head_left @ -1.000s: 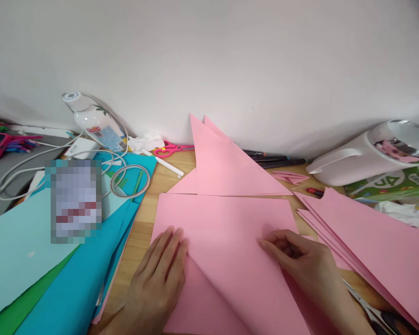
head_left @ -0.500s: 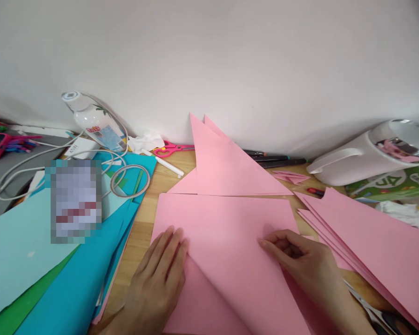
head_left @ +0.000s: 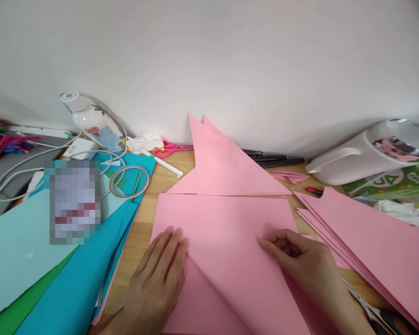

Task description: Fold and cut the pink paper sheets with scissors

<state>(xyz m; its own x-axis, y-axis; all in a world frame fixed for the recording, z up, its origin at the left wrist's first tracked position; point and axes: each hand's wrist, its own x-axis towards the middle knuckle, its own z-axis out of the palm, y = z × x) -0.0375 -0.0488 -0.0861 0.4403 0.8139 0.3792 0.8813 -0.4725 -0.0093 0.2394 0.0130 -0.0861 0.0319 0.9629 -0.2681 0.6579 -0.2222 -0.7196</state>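
In front of me lies a pink sheet of paper [head_left: 226, 228], its near part lifted and curving over the sheet below. Flat on its left side rests my left hand [head_left: 160, 274], fingers stretched out. At the right, my right hand [head_left: 300, 260] pinches the lifted paper between thumb and forefinger, the tips pressed toward the sheet. Just beyond stands a folded pink paper triangle [head_left: 226, 163] with two points leaning against the wall. More pink sheets [head_left: 373, 246] are stacked to the right of my right hand.
On the left, a blurred-out phone-like object [head_left: 75, 200] sits on blue and green papers [head_left: 101, 251] among white cables [head_left: 129, 181]. A bottle [head_left: 94, 123], pink scissors [head_left: 171, 149] and markers [head_left: 279, 162] line the wall. A white kettle [head_left: 356, 156] and black-handled scissors [head_left: 377, 314] are at right.
Both hands and the pink paper keep the same position. Only the camera view has shifted very slightly.
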